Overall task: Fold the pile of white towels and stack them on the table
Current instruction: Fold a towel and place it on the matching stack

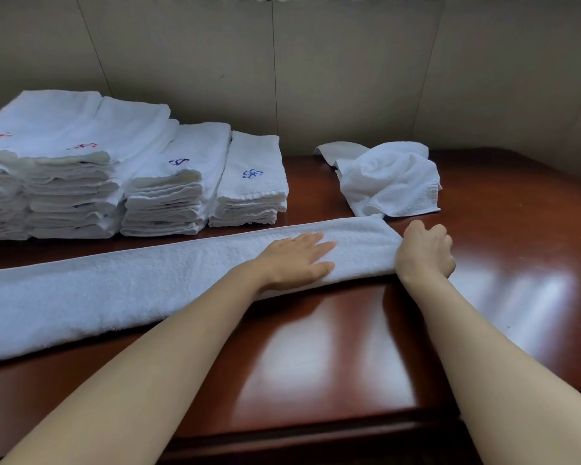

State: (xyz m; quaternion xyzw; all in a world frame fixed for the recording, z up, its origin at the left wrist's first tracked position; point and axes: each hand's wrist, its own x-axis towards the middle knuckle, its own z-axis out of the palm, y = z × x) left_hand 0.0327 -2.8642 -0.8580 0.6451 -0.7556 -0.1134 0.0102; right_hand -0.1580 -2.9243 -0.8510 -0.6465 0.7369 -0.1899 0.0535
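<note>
Towel: long strip (141, 283) lying across the table (332, 347), in front of the folded stacks (131, 182).
Left hand (296, 260): flat, fingers straight, pressing the strip.
Right hand (425, 251): curled round the strip's right end (grasping it).
Advice: keep the left palm anchoring; carry the end over squarely, edges matched.

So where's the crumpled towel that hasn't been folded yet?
The crumpled towel lies at the back right of the table, right of the folded stacks, just beyond the right hand.

hotel linen room: monogrammed towel stacks (81, 169), wooden table (316, 347)
</note>
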